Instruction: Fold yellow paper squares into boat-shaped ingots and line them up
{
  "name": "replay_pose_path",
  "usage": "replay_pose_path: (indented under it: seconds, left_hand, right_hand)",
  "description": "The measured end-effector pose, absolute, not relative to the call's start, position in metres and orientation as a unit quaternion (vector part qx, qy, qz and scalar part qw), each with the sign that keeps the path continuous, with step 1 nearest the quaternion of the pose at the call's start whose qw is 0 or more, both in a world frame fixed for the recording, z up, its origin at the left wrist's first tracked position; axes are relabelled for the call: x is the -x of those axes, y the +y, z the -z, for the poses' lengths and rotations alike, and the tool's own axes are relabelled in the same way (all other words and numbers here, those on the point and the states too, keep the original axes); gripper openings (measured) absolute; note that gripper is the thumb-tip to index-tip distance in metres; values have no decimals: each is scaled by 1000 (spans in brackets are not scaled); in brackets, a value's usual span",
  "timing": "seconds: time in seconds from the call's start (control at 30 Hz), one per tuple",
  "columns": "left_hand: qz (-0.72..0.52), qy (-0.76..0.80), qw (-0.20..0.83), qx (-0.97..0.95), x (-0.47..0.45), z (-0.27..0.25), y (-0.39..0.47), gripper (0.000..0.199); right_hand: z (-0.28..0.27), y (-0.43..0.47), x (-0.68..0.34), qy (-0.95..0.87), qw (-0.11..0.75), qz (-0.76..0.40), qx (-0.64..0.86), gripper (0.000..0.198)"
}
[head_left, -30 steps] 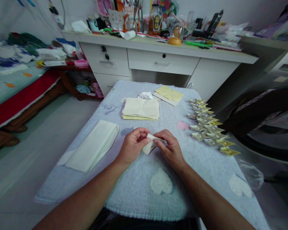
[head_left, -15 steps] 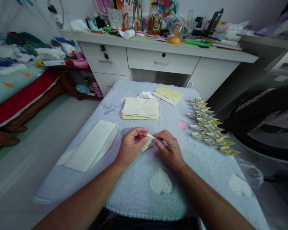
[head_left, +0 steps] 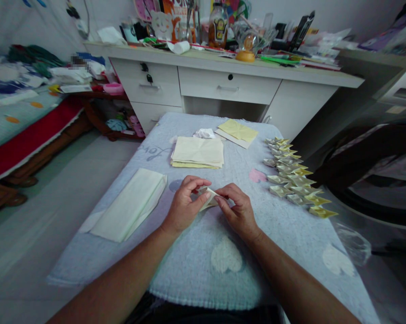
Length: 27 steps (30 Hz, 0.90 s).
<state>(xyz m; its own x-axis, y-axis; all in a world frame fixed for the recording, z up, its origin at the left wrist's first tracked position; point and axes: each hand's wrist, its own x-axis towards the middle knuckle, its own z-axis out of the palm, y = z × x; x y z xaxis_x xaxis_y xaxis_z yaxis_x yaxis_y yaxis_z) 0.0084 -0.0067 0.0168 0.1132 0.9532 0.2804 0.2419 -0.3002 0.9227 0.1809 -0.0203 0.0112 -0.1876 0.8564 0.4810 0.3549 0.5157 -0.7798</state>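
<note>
A small folded piece of cream paper is held between my two hands above the cloth-covered table. My left hand pinches its left side, thumb in front and fingers curled over the top. On its right side my right hand grips it between thumb and fingertips. My fingers hide part of the folds. Just beyond my hands lies a stack of cream and yellow paper sheets. Folded paper boats stand in rows along the table's right side.
A long folded pale paper bundle lies at the left. Crumpled white paper and a few yellow and white sheets are at the back. A white desk crowded with items stands beyond the blue tablecloth.
My left fingers have lifted slightly, and the paper's left part is turned so that more of a fold shows beneath them. My right hand has hardly moved.
</note>
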Motion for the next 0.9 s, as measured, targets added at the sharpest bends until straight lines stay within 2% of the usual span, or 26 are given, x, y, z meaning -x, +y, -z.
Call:
replay_pose_path:
  seconds: [0.13, 0.23, 0.4, 0.57, 0.7, 0.9]
  left_hand:
    - [-481, 442, 367, -662, -7, -17, -4, 10]
    - [-477, 440, 422, -633, -6, -16, -4, 12]
    - [-452, 448, 522, -568, -6, -15, -7, 23]
    - [-490, 384, 549, -557, -4, -18, -8, 41]
    - [-460, 349, 582, -572, -4, -18, -9, 52]
    - [-451, 372, 505, -635, -3, -15, -6, 24]
  right_hand:
    - [-13, -21, -180, -724, 481, -265, 417, 10]
    - [-15, -23, -180, -717, 478, -277, 426, 11]
    - [-14, -25, -180, -681, 470, -333, 452, 19]
    - [-12, -19, -182, -551, 518, -447, 477, 26]
    - [-12, -16, -184, -500, 542, -466, 488, 28]
    - [-11, -15, -185, -490, 549, -464, 494, 27]
